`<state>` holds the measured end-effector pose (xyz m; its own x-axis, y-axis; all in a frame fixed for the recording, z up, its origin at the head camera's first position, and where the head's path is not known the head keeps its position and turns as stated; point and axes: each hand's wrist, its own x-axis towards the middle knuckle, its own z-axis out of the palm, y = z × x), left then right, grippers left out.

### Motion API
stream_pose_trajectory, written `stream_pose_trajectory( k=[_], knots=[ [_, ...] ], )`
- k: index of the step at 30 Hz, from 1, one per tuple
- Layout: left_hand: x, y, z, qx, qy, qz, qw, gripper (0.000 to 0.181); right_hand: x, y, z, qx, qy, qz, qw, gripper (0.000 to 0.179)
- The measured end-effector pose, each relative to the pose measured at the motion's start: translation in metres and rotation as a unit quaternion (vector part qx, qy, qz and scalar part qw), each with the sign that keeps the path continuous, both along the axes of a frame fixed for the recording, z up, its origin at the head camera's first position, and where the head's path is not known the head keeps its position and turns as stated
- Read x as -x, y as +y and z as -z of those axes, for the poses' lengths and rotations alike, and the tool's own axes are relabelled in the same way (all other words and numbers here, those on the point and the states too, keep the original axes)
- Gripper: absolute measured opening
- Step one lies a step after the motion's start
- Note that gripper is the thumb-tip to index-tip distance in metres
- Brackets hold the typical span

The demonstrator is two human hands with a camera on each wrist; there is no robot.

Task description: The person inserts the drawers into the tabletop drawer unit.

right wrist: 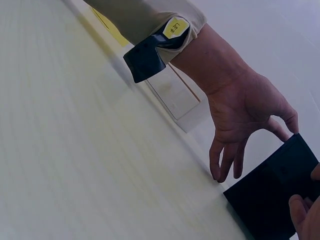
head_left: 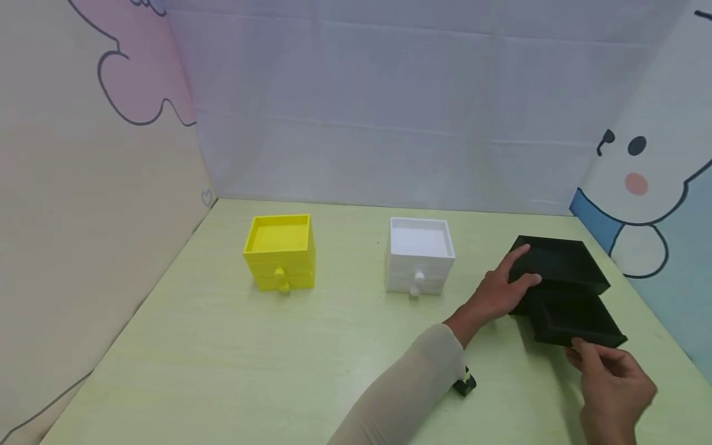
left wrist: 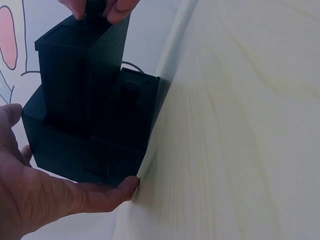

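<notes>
A small black drawer cabinet (head_left: 556,262) with an open-topped tray stands at the right of the table. One of its drawers (head_left: 578,316) juts well out of the front. My right hand (head_left: 614,386) pinches that drawer's knob between thumb and fingers, as the left wrist view shows. Another drawer front (left wrist: 136,102) with a round knob sits closed beside it. My left hand (head_left: 497,287) holds the cabinet by its left side, thumb and forefinger at the top rim. In the right wrist view the left hand's other fingers (right wrist: 227,160) point down along the side.
A white drawer cabinet (head_left: 419,256) stands mid-table, a yellow one (head_left: 278,253) to its left, both closed. A black device (right wrist: 145,57) is strapped to the left wrist. The side wall (head_left: 678,247) runs close along the table's right edge.
</notes>
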<state>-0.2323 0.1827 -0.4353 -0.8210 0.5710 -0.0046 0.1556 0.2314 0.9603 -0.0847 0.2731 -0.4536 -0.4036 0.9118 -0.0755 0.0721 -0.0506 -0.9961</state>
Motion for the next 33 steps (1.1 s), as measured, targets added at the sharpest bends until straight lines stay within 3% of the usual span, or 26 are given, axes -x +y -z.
stream_pose_trajectory(
  k=[8, 14, 23, 33],
  knots=[
    [0.0008, 0.0012, 0.0008, -0.001, -0.004, -0.001, 1.0, 0.05, 0.0012, 0.0009, -0.0006, -0.008, -0.039, -0.025, 0.9989, 0.004],
    [0.0005, 0.002, 0.0019, -0.006, -0.005, 0.004, 1.0, 0.05, 0.004, 0.0036, 0.0008, 0.002, -0.001, -0.012, 0.9999, 0.005],
    [0.0013, 0.0024, 0.0004, -0.002, -0.005, 0.001, 1.0, 0.05, 0.0091, 0.0065, -0.001, 0.011, -0.011, -0.012, 0.9998, 0.007],
    [0.0006, 0.0044, -0.0017, 0.002, -0.003, 0.002, 1.0, 0.05, 0.0074, 0.0067, -0.0027, -0.006, -0.06, -0.047, 0.997, 0.01]
  ],
)
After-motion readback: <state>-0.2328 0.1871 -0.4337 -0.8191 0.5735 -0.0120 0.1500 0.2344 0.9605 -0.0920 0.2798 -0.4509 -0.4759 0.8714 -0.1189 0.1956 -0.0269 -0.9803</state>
